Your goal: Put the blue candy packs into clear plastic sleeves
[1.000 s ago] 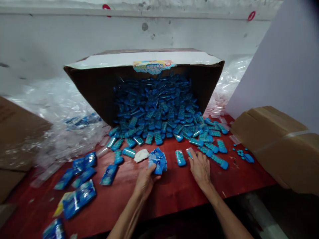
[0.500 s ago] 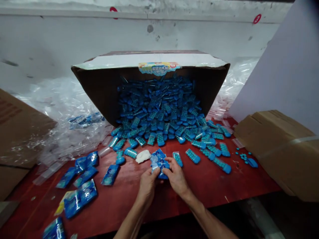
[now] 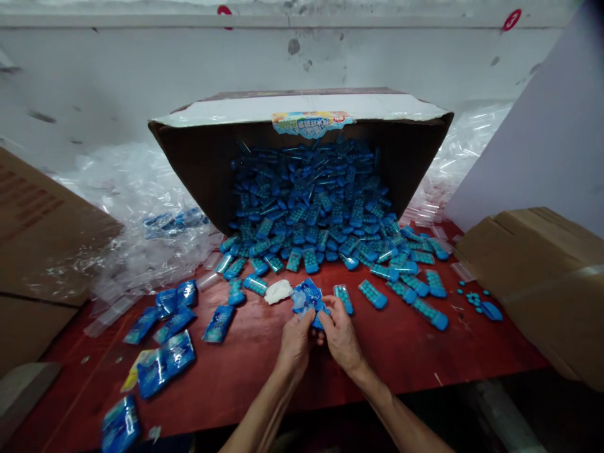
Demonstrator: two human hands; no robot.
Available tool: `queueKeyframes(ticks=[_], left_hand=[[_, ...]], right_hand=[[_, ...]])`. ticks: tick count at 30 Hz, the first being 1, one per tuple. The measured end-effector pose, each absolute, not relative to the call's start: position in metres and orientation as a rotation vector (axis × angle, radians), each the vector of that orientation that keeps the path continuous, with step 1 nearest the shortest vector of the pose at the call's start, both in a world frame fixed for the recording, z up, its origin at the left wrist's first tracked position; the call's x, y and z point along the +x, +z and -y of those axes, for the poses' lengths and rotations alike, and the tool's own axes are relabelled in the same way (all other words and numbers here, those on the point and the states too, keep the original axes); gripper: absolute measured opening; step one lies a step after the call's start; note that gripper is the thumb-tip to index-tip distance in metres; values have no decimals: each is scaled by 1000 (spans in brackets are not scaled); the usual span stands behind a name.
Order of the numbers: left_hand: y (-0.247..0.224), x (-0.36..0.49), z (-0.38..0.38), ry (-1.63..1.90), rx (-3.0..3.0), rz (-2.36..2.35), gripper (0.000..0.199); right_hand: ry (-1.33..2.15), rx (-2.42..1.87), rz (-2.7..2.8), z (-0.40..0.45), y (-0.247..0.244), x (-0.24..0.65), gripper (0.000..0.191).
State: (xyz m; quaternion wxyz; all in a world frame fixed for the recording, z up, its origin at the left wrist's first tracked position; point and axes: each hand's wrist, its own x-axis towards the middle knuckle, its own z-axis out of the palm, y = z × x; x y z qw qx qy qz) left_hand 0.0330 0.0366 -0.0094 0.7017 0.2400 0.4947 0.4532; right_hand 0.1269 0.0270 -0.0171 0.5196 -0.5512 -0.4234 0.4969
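Observation:
Both hands meet over the red table near its middle. My left hand point(image 3: 297, 340) pinches the lower left of a blue printed packet point(image 3: 307, 294), and my right hand point(image 3: 340, 333) grips its right side. Fingers cover the packet's lower part. A white crumpled piece point(image 3: 278, 291) lies just left of the packet. Beyond the hands, small clear containers with blue ends and teal beads point(image 3: 306, 214) spill from a cardboard box point(image 3: 189, 163) lying on its side. One such container point(image 3: 343, 299) lies just past my right hand.
Blue packets point(image 3: 177, 355) lie on the red table point(image 3: 245, 390) at left, beside clear plastic wrappers point(image 3: 136, 220). Brown cartons stand at left point(image 3: 38, 233) and right point(image 3: 533, 283). Loose teal beads point(image 3: 473, 297) lie near the right carton.
The view has shifted, so the scene sits slightly further right. My hands have moved closer together on the packet, and its lower part is now more covered by the fingers.

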Motion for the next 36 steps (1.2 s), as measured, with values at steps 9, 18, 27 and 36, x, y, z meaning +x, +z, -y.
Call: queueKeyframes(ticks=[9,18,27,36], left_hand=[[0,13,-32,797,440,-974,25],[-10,8,-26,850,293,-1091,24],[-19,6,-26,926,269,-1121,26],[-14,9,-23,960,402,-1128,30]], right_hand=[[1222,-1367,1307,-26,-8,153,33],[185,-2173,1784,-37,-19,165,39],[1541,-1310,1008,-26,-3,188,25],[1643,-1254,730,-16,5,175,31]])
